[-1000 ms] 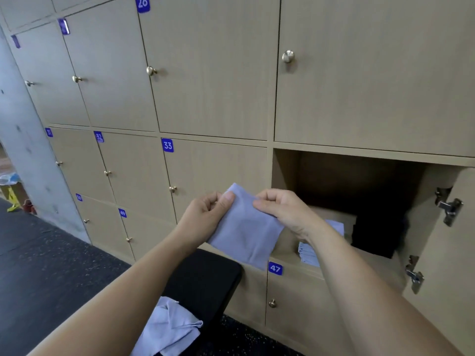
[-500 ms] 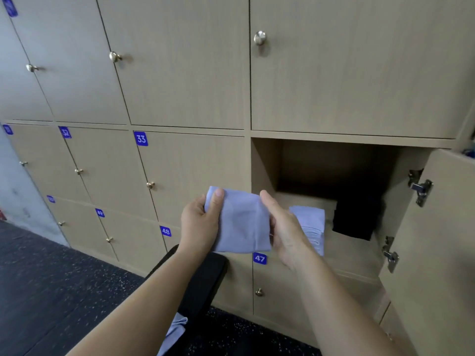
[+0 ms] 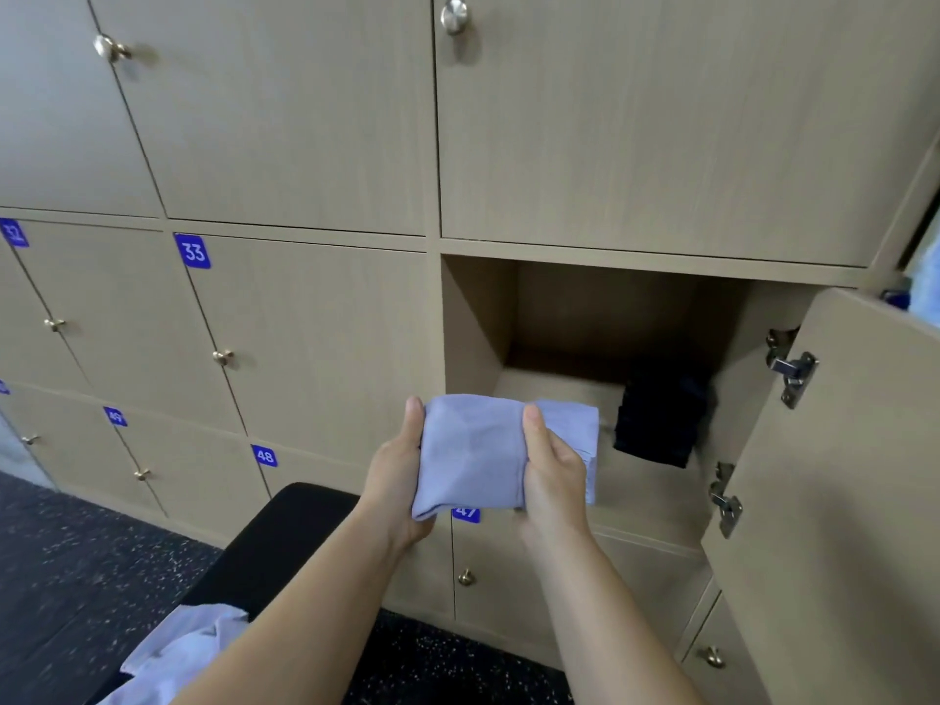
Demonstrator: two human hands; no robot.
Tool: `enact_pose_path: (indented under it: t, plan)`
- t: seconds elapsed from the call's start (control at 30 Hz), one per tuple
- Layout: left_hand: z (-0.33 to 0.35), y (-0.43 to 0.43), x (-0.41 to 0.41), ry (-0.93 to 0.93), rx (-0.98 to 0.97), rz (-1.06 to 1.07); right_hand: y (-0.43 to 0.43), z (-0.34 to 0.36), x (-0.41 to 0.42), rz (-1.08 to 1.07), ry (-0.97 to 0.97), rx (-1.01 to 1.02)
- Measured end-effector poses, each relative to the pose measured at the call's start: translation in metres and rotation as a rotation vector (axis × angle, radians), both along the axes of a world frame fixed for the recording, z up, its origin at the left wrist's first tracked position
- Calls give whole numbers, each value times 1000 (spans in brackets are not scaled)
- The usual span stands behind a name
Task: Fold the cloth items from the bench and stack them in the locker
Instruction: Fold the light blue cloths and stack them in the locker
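Open locker nearer, left hand gripping folded cloth, right hand now gripping too

I see a gym changing room: a wall of wooden lockers with blue number tags, and speckled rubber floor.

I see a wall of light wood doors around the blue tag 33, a small gold knob just below and right of that tag, and a dark speckled floor far below it.
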State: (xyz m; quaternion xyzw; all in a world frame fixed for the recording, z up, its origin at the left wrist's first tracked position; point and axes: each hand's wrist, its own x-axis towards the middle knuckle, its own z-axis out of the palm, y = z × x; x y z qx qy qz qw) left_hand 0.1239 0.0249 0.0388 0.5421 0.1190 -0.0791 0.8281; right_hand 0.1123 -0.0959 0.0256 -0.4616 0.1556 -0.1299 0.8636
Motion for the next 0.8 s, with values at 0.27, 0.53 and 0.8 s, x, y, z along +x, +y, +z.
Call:
enact_pose_path:
  t: [0.27, 0.53, 0.8]
  plan:
    - [-33, -22, 41, -1, 323, -48, -38, -40, 36, -101, 116, -128]
    - [-96, -37, 76, 208, 318, -252, -100, -85, 47, 73, 349, -213]
    - [-66, -92, 169, -56, 416, -220, -151, -52, 119, -33, 278, -530]
